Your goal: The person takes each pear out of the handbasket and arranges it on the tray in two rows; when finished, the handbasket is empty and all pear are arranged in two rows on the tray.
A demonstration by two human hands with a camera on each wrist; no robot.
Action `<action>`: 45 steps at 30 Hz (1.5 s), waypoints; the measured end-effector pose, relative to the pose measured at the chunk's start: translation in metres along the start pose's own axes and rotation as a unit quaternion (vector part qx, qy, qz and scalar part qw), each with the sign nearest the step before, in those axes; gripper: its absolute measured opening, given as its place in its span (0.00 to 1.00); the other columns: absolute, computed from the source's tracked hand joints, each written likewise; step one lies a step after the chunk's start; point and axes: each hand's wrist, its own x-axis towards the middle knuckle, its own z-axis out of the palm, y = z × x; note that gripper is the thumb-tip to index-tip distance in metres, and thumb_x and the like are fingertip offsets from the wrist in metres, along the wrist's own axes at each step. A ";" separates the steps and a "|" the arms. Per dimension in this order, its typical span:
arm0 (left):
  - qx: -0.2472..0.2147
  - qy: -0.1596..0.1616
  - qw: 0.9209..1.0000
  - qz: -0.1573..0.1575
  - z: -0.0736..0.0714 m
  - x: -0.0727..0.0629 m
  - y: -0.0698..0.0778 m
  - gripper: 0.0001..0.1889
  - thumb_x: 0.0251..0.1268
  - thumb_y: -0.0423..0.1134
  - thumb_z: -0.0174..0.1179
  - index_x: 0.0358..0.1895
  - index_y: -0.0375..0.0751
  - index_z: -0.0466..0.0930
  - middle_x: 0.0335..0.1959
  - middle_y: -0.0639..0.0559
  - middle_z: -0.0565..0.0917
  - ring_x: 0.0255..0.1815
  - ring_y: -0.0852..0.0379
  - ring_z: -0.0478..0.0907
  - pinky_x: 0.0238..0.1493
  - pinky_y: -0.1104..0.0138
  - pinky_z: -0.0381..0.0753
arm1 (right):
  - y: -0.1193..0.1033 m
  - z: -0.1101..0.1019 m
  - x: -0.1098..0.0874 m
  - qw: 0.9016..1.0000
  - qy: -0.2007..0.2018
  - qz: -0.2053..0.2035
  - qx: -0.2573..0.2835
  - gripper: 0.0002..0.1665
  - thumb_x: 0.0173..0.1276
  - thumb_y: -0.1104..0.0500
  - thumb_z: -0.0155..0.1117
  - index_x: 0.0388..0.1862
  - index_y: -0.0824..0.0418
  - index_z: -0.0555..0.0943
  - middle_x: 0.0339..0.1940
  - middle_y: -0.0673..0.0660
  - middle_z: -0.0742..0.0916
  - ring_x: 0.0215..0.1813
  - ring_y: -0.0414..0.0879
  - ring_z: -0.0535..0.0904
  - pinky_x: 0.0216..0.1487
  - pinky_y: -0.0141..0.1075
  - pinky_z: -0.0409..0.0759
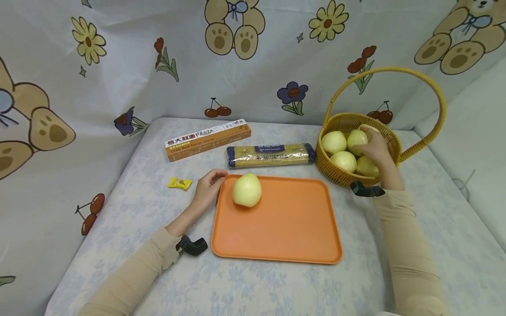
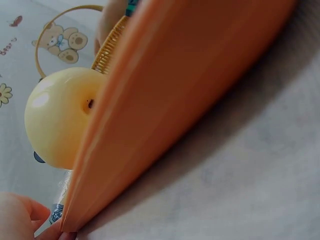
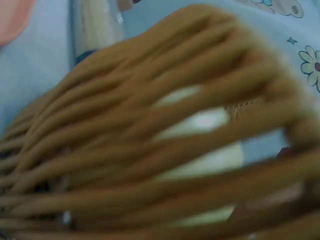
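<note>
Left hand (image 1: 207, 188) pinches the orange tray (image 1: 284, 224) at its far left corner. Right hand (image 1: 374, 145) grips a pale fruit (image 1: 355, 139) inside the wicker basket (image 1: 336, 172); best raised straight, clear of neighbours and arched handle (image 1: 440, 105). Second fruit (image 1: 247, 190) on tray, near left hand.

Staged tabletop set, dressed home-style; actual room type can't be told. Pale blue-mottled table (image 1: 276, 287) is backed by a wrinkled sheet (image 1: 130, 26) printed with bears and flowers. Household goods are laid out: pasta box (image 1: 209, 142), spaghetti pack (image 1: 270, 157), orange tray (image 1: 284, 228), wicker basket (image 1: 334, 171).
</note>
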 end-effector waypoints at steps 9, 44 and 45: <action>-0.006 0.003 1.000 -0.002 0.001 -0.001 -0.002 0.12 0.69 0.35 0.52 0.50 0.37 0.79 0.51 0.41 0.82 0.50 0.47 0.79 0.56 0.59 0.76 | -0.003 0.005 -0.010 0.992 0.119 0.021 0.033 0.44 0.56 0.62 0.69 0.71 0.67 0.63 0.71 0.69 0.67 0.71 0.65 0.60 0.70 0.57 0.60; -0.001 0.008 1.000 0.006 0.000 0.000 0.000 0.12 0.68 0.35 0.52 0.49 0.36 0.80 0.50 0.41 0.83 0.49 0.49 0.80 0.50 0.71 0.75 | -0.120 0.140 -0.136 0.993 -0.045 -0.108 0.027 0.49 0.49 0.52 0.77 0.69 0.59 0.67 0.51 0.66 0.76 0.48 0.59 0.75 0.43 0.48 0.80; -0.002 0.006 1.000 0.006 0.000 0.000 0.001 0.12 0.68 0.35 0.52 0.49 0.36 0.80 0.50 0.41 0.83 0.49 0.48 0.80 0.50 0.70 0.75 | -0.119 0.142 -0.137 0.993 -0.048 -0.107 0.025 0.48 0.49 0.52 0.77 0.69 0.59 0.68 0.49 0.65 0.76 0.47 0.57 0.75 0.43 0.47 0.79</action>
